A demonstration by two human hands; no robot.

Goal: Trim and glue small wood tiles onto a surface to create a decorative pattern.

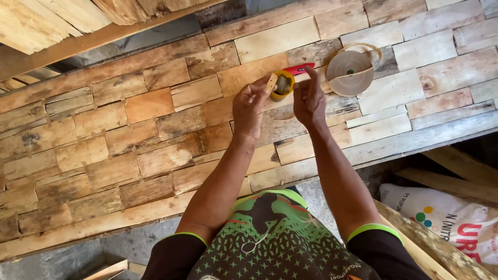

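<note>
Both my hands are raised over a patchwork wooden tabletop [129, 135]. Between them I hold a small roll of tape with a yellow core [283, 84]. My left hand [250, 106] pinches a short tan strip pulled off the roll's left side. My right hand [309, 98] grips the roll from the right, index finger pointing up. A red-handled tool [300, 68] lies on the boards just behind the roll, partly hidden by it.
A larger roll of brown tape or veneer strip [350, 71] rests on the table to the right of my hands. Planks lean at the top left [46, 23]. A white printed sack [446, 218] and loose timber lie below the table's right edge.
</note>
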